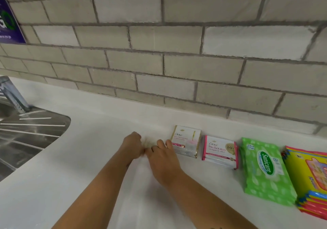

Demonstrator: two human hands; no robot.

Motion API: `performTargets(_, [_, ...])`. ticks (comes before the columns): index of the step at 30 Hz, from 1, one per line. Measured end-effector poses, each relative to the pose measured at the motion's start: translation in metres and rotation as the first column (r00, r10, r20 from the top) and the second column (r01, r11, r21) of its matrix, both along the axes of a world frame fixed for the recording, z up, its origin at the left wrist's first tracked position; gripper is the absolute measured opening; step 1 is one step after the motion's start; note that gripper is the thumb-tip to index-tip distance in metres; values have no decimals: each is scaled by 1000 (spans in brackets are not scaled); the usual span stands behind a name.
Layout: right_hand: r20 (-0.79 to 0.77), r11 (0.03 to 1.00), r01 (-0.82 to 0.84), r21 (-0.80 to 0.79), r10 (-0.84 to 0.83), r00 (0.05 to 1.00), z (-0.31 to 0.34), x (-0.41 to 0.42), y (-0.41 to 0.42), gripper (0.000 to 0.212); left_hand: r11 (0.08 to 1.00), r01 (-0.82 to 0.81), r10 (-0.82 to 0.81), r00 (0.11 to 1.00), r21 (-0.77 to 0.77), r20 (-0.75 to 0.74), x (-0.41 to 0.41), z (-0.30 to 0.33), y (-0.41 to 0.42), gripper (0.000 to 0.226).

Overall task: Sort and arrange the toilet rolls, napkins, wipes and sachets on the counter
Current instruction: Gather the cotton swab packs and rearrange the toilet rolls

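Two hands meet on the white counter (92, 158), just left of the gold-edged Dove sachet stack (186, 141): left hand (131, 144) curled, right hand (161, 155) loosely bent; blur between them hides any grip. Right of that stack lie the pink Dove sachets (220, 151), green Sanicare wipes (265, 168), then yellow packs (308, 174). Left, beyond, sits the steel sink (26, 136).
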State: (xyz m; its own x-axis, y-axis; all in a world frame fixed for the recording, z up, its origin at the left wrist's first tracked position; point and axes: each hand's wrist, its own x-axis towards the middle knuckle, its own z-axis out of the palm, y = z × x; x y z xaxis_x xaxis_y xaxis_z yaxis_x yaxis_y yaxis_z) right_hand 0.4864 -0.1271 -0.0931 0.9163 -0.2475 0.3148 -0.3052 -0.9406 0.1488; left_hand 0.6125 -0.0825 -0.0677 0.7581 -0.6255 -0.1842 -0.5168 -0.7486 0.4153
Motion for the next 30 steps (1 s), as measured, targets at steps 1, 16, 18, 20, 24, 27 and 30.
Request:
performTargets(1, [9,1000,7,0,-7,1000,0,4,-3,21,1000,1,-1,1000,-2,2,3,0,-4,48])
performTargets(16, [32,989,134,-70,-132,991,-8,23,-22,21,994,72,-79,993,82,90,22,-9,-36,40])
performTargets(18, [32,991,126,-54,-124,992,-8,23,-22,21,990,90,-100,990,106,97,23,-10,-35,35])
performTargets(20, [36,992,118,-41,-117,993,-9,22,-22,21,988,103,-114,989,115,96,24,-13,-34,29])
performTargets(24, [72,993,114,22,-116,991,-6,18,-21,28,985,76,-91,991,152,96,23,-12,-32,40])
performTargets(27, [112,990,125,61,-131,985,-1,12,-23,42,998,11,-17,996,64,87,14,-7,-29,48])
performTargets(30, [162,990,107,93,-121,979,12,0,-25,38,987,-16,30,996,-162,82,1,1,-23,43])
